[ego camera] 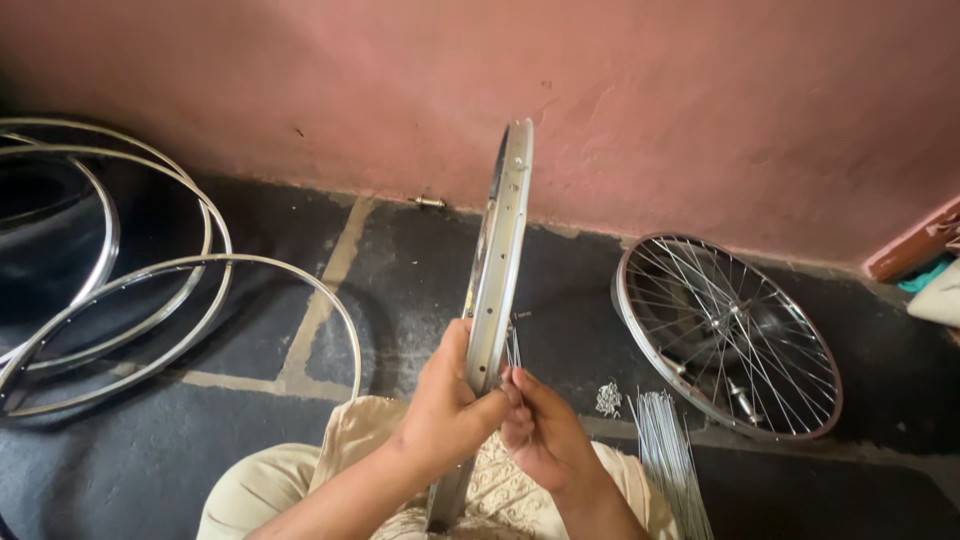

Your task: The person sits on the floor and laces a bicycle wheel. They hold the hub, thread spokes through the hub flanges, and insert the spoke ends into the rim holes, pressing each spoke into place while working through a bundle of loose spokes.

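Left hand (445, 405) grips an upright wheel rim (497, 270) held over the lap; right hand (540, 430) pinches thin spokes (513, 348) against it. Loose spokes (668, 450) and a spoked wheel (728, 335) lie right.

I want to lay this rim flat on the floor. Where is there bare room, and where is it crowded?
Bare floor lies between the stacked rims on the left and the spoked wheel on the right, below the pink wall. Crowded: the left side with rims, and the right side, where the wheel, spoke bundle and small nipple heap sit close together.
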